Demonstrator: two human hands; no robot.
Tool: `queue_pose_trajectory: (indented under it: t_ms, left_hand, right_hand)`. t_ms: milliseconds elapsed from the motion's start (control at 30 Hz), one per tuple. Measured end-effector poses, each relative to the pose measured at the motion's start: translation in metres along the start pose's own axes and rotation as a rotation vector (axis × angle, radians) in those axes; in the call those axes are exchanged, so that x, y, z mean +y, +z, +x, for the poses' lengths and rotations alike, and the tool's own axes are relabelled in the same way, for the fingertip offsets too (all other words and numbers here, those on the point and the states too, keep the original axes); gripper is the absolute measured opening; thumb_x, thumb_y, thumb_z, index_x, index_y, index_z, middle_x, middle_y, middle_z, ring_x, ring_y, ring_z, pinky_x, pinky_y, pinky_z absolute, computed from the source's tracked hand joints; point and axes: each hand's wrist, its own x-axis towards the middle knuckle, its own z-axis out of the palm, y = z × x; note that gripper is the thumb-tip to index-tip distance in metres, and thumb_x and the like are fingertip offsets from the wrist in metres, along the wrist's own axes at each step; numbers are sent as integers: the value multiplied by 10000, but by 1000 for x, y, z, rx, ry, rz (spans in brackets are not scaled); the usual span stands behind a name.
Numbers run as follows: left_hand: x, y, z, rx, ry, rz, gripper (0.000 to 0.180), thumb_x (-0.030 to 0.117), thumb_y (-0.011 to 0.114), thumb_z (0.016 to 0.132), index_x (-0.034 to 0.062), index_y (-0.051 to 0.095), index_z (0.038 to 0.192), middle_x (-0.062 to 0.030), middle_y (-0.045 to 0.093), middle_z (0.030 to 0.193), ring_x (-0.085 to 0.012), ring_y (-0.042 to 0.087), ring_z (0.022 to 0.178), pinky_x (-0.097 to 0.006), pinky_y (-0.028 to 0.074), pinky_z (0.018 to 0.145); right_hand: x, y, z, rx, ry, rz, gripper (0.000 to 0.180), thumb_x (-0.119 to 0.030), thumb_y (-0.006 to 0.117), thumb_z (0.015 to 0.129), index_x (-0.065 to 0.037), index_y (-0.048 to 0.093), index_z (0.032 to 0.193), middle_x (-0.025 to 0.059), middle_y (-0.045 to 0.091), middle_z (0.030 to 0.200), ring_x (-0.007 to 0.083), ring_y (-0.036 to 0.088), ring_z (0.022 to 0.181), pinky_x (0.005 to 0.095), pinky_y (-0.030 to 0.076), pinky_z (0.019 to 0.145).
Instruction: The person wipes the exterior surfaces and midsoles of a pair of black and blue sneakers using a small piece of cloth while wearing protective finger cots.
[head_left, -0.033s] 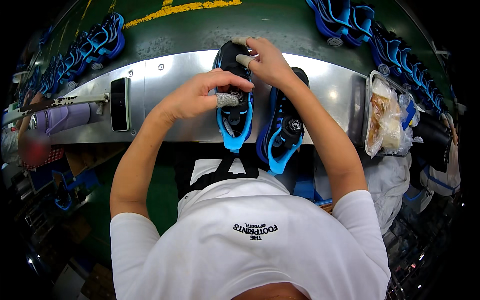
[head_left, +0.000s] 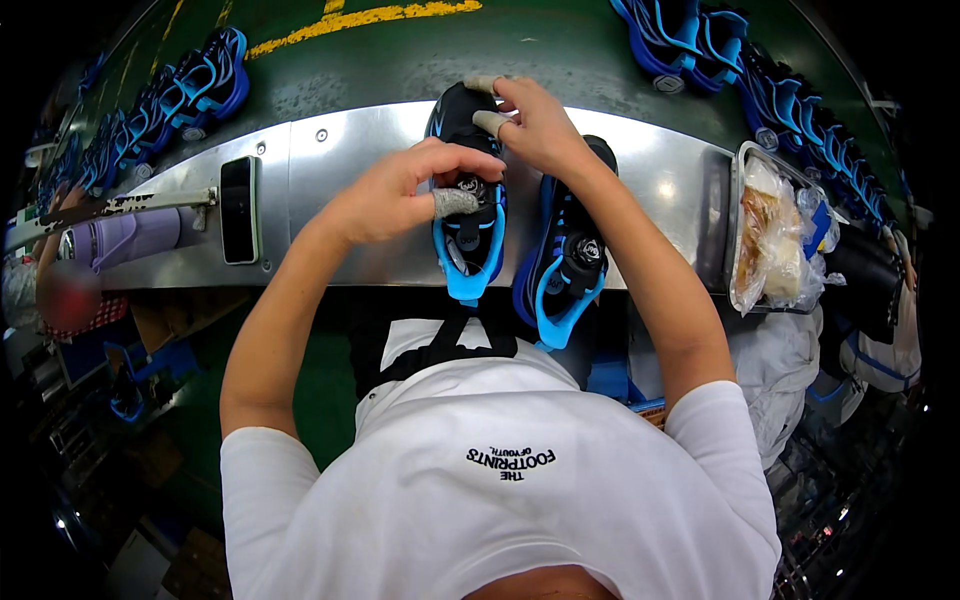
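Left hand [head_left: 400,195] curled, taped thumb pressing on the round dial of the black-and-blue shoe [head_left: 467,215] lying on the steel counter [head_left: 330,160]. Right hand [head_left: 535,125] clasping that shoe's far end, taped fingertips over its top. Just right of both grips, second matching shoe [head_left: 565,270], untouched.
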Motion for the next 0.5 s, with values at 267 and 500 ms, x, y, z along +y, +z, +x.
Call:
queue_pose_trajectory:
  t_ms: [267, 500]
  left_hand:
    - [-24, -3, 5, -10, 194, 109, 292, 138, 689, 793, 62, 662, 1074, -78, 606, 1195, -238, 496, 1238, -370, 392, 1035]
    - [-9, -8, -3, 26, 6, -92, 215, 92, 578, 892, 44, 667, 1081, -67, 657, 1091, -195, 537, 1167, -309, 433, 954]
  right_hand:
    - [-1, 3, 2, 52, 19, 22, 401, -196, 671, 844, -170, 630, 1242, 144, 573, 980, 278, 593, 874, 371, 491, 826]
    - [-18, -26, -19, -53, 79, 221, 411, -226, 669, 868, -105, 618, 1258, 158, 593, 1131, 271, 617, 1000, 352, 509, 874]
